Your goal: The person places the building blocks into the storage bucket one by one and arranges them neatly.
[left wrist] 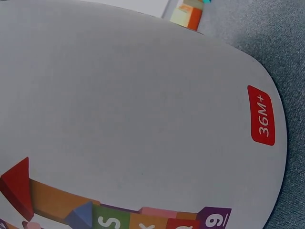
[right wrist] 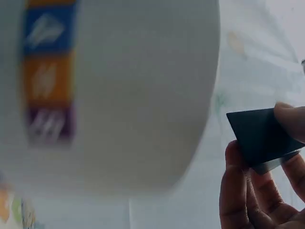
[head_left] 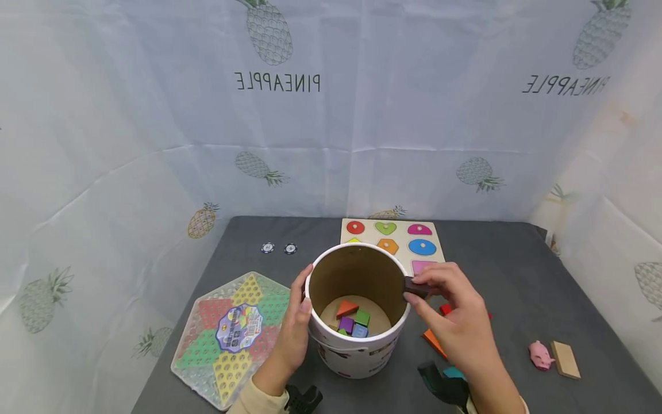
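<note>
A white bucket [head_left: 357,359] with printed block pictures stands in the middle, its top open toward me. Orange, green, purple and blue blocks [head_left: 360,318] lie on its floor. My left hand [head_left: 293,328] presses against the bucket's left side, fingers extended along the wall near the rim. The left wrist view shows mostly bucket wall [left wrist: 143,114], with that hand out of sight. Between thumb and fingers, my right hand [head_left: 455,313] pinches a dark flat-faced block [right wrist: 259,138]. The block overlaps the bucket's right rim in the head view.
Left of the bucket lies a hexagonal Chinese checkers board [head_left: 207,313], with two poker chips [head_left: 267,248] behind it. Behind the bucket is a shape puzzle board [head_left: 369,230]. An orange block [head_left: 434,343], a pink pig [head_left: 540,355] and a wooden block [head_left: 565,360] lie to the right.
</note>
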Motion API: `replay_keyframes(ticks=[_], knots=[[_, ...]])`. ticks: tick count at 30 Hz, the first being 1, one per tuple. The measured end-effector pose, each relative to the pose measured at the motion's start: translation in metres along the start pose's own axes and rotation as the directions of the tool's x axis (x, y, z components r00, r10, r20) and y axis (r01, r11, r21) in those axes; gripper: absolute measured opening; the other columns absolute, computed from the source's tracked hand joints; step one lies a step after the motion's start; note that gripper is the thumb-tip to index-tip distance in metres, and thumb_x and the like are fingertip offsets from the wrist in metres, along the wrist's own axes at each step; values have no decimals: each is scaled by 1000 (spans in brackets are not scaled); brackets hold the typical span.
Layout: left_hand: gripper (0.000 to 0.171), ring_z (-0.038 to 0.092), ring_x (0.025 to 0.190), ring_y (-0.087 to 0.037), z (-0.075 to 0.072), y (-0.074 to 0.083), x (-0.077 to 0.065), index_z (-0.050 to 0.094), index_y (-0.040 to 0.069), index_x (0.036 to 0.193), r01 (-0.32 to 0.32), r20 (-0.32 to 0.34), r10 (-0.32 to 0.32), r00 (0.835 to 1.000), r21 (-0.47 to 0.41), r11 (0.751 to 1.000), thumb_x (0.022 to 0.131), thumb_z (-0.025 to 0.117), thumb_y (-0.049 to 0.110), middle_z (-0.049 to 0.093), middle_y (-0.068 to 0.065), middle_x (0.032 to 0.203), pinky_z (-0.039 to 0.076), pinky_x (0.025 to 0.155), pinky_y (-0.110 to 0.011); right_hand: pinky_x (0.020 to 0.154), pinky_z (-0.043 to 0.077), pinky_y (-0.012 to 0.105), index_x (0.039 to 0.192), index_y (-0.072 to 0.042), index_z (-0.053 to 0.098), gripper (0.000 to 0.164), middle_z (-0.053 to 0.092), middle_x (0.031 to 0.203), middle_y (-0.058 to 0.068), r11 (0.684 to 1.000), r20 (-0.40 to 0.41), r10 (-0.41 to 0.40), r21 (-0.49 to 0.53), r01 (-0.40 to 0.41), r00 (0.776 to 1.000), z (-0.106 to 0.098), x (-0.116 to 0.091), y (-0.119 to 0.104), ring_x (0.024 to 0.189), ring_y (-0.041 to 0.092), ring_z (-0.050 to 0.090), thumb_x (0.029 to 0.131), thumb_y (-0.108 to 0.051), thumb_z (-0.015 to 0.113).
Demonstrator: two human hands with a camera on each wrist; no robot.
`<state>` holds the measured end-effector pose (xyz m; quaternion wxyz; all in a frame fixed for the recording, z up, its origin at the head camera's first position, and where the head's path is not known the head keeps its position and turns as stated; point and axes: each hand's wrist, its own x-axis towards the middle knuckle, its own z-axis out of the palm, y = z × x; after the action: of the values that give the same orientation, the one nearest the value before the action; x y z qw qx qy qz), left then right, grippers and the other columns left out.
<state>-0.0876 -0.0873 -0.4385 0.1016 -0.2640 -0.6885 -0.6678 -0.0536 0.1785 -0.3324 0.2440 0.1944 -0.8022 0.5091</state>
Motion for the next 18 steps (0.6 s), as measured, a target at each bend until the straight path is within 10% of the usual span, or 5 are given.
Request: replay_keyframes(ticks=[9,18], knots=[[51,26,136,-35,2,2,-1,14,22,153,35,5,-35,999,10,999,102,23,24,22,-5,153,32,105,-39,76,52,26,100,-22,63,28,59,100,-9,996,242,-93,37,86,966,49,24,-3,91,10,57,78,-14,79],[51,30,134,-33,0,1,0,13,23,153,41,-5,-41,999,47,998,103,21,30,23,-2,153,33,103,-51,70,52,21,90,-28,62,30,57,87,-19,968,446,52,-242,65,893,70,24,2,77,-4,58,72,-22,85]])
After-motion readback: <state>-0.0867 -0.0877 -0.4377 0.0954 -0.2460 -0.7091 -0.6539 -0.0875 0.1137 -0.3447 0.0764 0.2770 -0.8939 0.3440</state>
